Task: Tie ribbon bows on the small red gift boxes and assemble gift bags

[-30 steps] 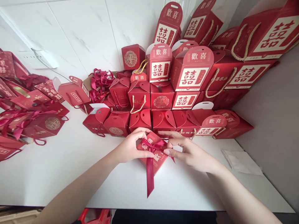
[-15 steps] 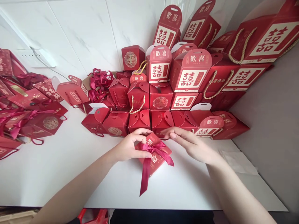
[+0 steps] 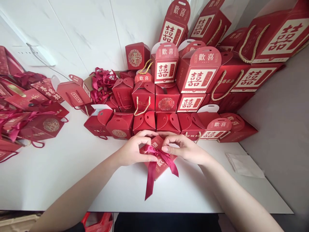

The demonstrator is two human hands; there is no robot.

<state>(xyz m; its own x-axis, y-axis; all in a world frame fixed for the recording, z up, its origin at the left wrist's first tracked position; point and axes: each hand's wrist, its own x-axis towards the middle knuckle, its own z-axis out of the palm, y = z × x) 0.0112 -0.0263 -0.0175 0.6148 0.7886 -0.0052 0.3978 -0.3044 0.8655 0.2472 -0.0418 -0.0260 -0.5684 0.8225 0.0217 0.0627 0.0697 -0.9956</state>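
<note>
The red box point(image 3: 162, 170) was held by the left hand point(image 3: 135, 149), its bow point(image 3: 163, 156) pinched by the right hand point(image 3: 184, 149), inside the middle of the worktop's point(image 3: 116, 190) front edge. Gentle, balanced tension seemed best applied.

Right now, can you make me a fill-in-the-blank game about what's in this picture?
1. Between the left hand and the right hand is a box tied with a ____.
2. The colour of the table is ____.
3. The wall socket is on the picture's ____ side.

Missing words: ribbon; white; left.
</note>
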